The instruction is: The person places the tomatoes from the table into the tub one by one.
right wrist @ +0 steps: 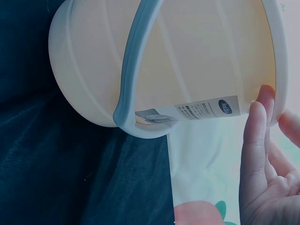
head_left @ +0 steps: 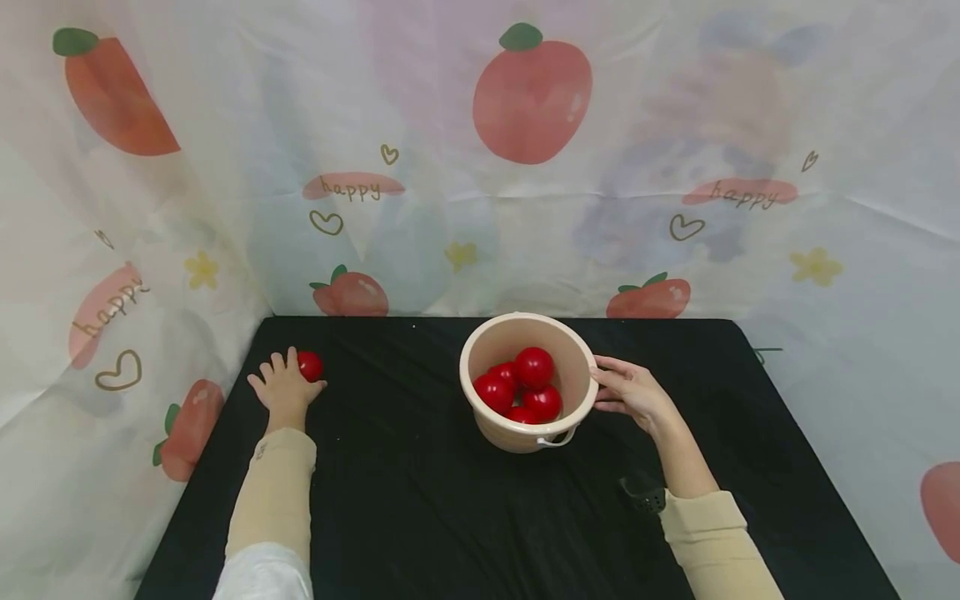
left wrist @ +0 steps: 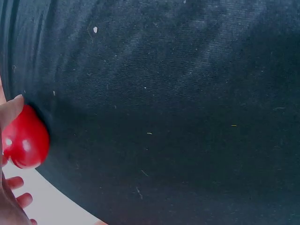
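My left hand [head_left: 285, 387] reaches over the far left of the black table with its fingers spread. Beside it, between thumb and fingers, sits a glossy red fruit [head_left: 310, 366], round like an apple or tomato; I cannot tell which. In the left wrist view, the thumb lies against this red fruit [left wrist: 29, 140], and part of the fruit is hidden. At centre right, my right hand [head_left: 633, 390] pinches the rim of a cream bucket [head_left: 495, 432]. Inside are several similar red fruits [head_left: 535, 367]. The bucket's handle [right wrist: 131, 61] hangs down along its outside.
A black cloth [head_left: 420, 517] covers the table. Behind and to the left hangs a pale curtain [head_left: 442, 108] printed with fruit and hearts. A dark strap [head_left: 643, 497] shows at the right wrist. The bucket carries a label [right wrist: 208, 108] near its rim.
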`<state>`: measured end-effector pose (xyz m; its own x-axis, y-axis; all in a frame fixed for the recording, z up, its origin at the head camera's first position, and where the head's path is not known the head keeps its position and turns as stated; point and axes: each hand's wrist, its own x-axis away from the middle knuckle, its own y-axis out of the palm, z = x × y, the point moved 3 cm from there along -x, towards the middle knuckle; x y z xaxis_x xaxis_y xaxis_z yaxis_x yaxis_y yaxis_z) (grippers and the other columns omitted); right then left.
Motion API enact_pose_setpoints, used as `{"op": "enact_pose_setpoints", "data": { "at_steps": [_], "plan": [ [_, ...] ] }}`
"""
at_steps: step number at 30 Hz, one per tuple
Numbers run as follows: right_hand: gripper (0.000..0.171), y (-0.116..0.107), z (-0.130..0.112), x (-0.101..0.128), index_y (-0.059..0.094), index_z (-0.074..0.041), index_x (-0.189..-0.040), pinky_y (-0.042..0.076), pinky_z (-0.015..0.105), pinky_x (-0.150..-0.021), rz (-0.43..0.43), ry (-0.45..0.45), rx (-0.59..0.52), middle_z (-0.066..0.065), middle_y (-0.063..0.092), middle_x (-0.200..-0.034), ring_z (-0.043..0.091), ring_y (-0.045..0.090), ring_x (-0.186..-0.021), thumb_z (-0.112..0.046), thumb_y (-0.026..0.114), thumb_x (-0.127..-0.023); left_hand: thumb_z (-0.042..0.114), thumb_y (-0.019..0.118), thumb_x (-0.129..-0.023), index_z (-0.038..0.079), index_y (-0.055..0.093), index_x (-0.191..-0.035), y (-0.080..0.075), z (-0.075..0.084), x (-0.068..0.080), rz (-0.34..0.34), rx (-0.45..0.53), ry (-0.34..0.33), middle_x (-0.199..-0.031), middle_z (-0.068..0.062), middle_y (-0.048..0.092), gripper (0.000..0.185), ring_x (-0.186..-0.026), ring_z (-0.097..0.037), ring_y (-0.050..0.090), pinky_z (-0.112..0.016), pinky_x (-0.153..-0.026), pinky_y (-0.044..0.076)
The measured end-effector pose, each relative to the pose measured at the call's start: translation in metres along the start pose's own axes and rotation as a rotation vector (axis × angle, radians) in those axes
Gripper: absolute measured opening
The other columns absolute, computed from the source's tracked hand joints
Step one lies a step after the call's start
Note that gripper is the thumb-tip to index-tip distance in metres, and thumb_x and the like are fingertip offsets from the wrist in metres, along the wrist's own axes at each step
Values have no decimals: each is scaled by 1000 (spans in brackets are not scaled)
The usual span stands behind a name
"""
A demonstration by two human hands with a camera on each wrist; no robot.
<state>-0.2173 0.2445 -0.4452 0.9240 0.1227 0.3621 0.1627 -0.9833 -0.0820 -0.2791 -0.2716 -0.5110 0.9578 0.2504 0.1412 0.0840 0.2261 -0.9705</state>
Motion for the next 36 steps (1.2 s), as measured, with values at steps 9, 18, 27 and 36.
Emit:
{"op": "enact_pose_setpoints", "data": {
  "at_steps": [9,18,27,36],
  "plan": [
    [65,-1,-1,2,26,2,-141,54,30,-70,0,-11,1,-2,64,-100,9,64,-73,-25,56,-91,37,61,-83,-3,17,-139,-2,0,3,-35,22,-50,-133,-35,17,82,-121,-51,17,-63,-100,8],
    [63,0,-1,2,27,1,-141,53,29,-71,7,-1,3,-1,63,-102,9,64,-73,-24,56,-91,35,63,-83,-1,19,-137,6,2,0,7,23,-117,-132,-34,20,78,-121,-50,19,-62,-101,10],
    [64,-1,0,2,27,1,-141,54,29,-69,10,-4,1,0,63,-103,9,64,-74,-25,57,-91,29,64,-84,-4,21,-136,14,7,1,73,8,-71,-130,-32,25,76,-119,-47,24,-59,-100,16],
    [61,-1,1,0,30,0,-141,54,28,-69,12,-1,-6,-3,63,-99,9,64,-73,-24,56,-91,34,69,-79,-6,29,-129,26,9,7,164,13,67,-123,-28,32,75,-115,-43,27,-57,-98,18]
  ]
}}
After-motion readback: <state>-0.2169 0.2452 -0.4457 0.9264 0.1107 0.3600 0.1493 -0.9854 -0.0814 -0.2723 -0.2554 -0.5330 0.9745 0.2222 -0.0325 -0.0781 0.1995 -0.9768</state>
